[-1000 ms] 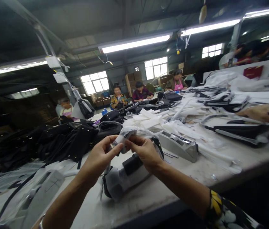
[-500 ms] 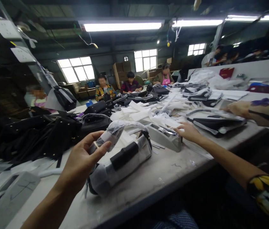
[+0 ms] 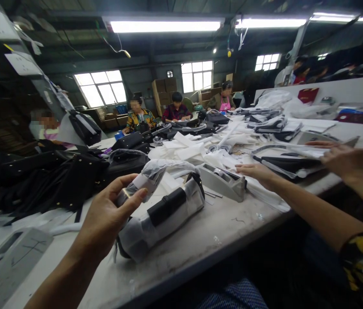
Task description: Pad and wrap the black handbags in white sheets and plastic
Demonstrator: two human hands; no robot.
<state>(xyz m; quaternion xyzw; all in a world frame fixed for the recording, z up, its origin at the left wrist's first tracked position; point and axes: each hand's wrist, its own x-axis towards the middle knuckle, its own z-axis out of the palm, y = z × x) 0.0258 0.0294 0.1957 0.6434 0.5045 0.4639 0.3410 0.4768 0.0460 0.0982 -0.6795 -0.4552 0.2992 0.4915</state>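
Observation:
A black bag [image 3: 167,207], partly covered in translucent white wrap, lies on the table in front of me. My left hand [image 3: 112,210] pinches its wrapped handle [image 3: 147,180] between thumb and fingers, at the handle's left end. Behind the bag's right end stands a grey tape dispenser [image 3: 223,182]. My right hand [image 3: 255,174] reaches to the dispenser's right end, fingers stretched forward near its cutting edge. Whether a piece of tape is between those fingers is too small to tell.
White foam sheets [image 3: 184,148] are heaped behind the bag. Black bags [image 3: 74,178] pile up at the left, near another dispenser [image 3: 16,262]. At right, a co-worker's hands [image 3: 345,161] are over a wrapped bag [image 3: 284,165].
My right hand's fingers have straightened somewhat and shifted slightly at the dispenser. The co-worker's hands have come together over the right-hand bag. My left hand keeps its hold.

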